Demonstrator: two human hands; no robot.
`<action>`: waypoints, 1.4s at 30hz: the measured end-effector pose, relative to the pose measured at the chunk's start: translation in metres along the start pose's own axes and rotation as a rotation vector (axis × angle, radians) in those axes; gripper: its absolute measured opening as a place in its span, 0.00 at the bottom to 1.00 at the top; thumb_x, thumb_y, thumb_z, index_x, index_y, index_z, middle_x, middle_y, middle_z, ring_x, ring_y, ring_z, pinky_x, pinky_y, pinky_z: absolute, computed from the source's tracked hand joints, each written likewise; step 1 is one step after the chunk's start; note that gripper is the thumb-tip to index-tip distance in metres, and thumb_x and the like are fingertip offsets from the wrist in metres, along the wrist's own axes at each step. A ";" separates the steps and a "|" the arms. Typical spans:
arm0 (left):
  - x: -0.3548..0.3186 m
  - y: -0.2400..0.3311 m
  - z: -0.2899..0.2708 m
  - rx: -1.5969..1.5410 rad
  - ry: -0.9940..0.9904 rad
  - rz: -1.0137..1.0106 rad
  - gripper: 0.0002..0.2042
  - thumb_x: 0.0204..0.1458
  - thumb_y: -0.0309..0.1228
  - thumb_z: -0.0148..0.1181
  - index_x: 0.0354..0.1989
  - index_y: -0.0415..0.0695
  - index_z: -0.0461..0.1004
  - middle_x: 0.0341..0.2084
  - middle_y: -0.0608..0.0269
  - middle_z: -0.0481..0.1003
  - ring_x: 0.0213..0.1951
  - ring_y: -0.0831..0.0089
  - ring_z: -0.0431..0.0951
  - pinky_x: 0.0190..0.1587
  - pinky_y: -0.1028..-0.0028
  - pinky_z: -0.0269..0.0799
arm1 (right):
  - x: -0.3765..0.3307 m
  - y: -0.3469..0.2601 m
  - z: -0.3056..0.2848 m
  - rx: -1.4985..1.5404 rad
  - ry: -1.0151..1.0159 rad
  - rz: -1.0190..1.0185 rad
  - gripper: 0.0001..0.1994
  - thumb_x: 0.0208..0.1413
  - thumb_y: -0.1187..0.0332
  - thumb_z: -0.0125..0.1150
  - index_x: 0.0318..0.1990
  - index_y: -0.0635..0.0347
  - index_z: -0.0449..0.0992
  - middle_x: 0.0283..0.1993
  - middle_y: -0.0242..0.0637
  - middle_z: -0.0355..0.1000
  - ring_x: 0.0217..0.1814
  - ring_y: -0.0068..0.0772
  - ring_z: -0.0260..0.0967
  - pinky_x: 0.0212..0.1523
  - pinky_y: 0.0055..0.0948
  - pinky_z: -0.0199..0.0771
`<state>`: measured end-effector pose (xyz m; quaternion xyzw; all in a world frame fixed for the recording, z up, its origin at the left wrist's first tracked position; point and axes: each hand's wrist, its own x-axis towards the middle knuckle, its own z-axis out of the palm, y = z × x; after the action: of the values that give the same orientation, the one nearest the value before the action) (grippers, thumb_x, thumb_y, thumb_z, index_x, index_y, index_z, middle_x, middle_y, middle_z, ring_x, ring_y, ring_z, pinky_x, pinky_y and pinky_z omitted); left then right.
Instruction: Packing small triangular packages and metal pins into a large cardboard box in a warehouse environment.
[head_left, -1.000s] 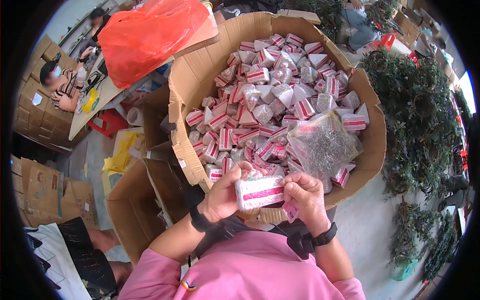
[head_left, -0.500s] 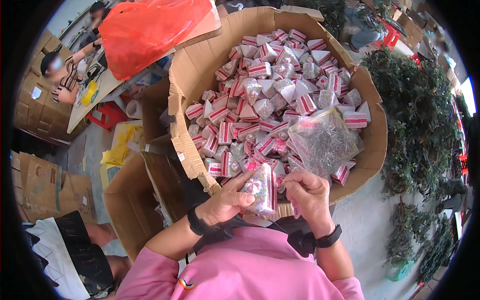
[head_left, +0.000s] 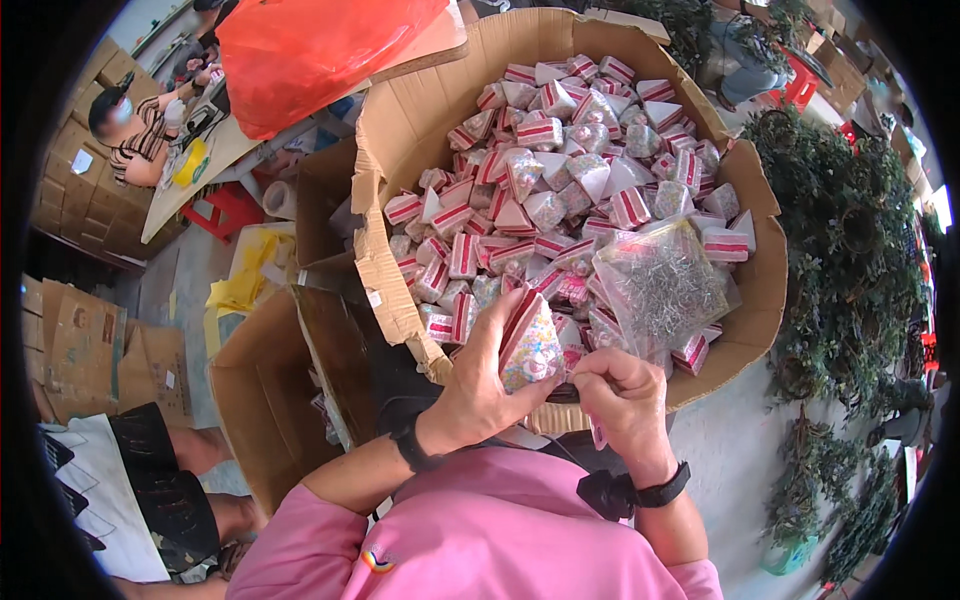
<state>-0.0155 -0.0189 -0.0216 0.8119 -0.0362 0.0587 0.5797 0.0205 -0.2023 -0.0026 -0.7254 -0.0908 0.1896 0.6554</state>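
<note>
We hold a small triangular packet [head_left: 528, 345], red-and-white striped at its edge with a speckled clear face, just above the near rim of a large cardboard box [head_left: 400, 130]. Our left hand [head_left: 485, 395] has its fingers clamped on the packet's left side and underside, the thumb lying along its lower edge. Our right hand [head_left: 625, 400] is curled, its fingers pinched together at the packet's lower right corner. The box is heaped with many more striped packets [head_left: 540, 135] of the same kind. On that heap, just beyond our right hand, lies a clear plastic bag of small metal pieces [head_left: 660, 285]. Left of the box stands a smaller open carton [head_left: 260, 400], and a red plastic bag [head_left: 320, 50] rests on a desk [head_left: 185, 185] farther off.
</note>
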 end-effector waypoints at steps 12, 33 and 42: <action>0.002 -0.001 0.000 0.220 0.036 0.122 0.42 0.38 0.26 0.67 0.63 0.34 0.49 0.57 0.42 0.59 0.59 0.51 0.63 0.60 0.63 0.59 | -0.001 -0.002 0.008 -0.095 -0.050 -0.029 0.03 0.50 0.75 0.56 0.31 0.65 0.76 0.21 0.34 0.70 0.23 0.16 0.65 0.25 0.21 0.64; 0.001 -0.001 0.000 0.555 0.041 0.182 0.41 0.38 0.29 0.66 0.62 0.34 0.52 0.54 0.39 0.61 0.54 0.44 0.64 0.56 0.58 0.63 | 0.002 0.011 0.021 -0.598 0.009 -0.391 0.03 0.49 0.76 0.55 0.29 0.63 0.68 0.24 0.47 0.67 0.27 0.52 0.69 0.26 0.41 0.69; -0.002 -0.005 -0.001 0.461 0.006 0.172 0.43 0.37 0.28 0.67 0.63 0.35 0.50 0.53 0.39 0.60 0.53 0.45 0.65 0.55 0.59 0.63 | 0.010 0.014 0.022 -0.077 -0.103 0.049 0.10 0.50 0.75 0.60 0.38 0.64 0.66 0.24 0.37 0.70 0.26 0.25 0.70 0.27 0.25 0.68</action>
<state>-0.0172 -0.0162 -0.0262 0.9165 -0.0893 0.1171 0.3721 0.0193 -0.1797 -0.0196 -0.7413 -0.1140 0.2392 0.6167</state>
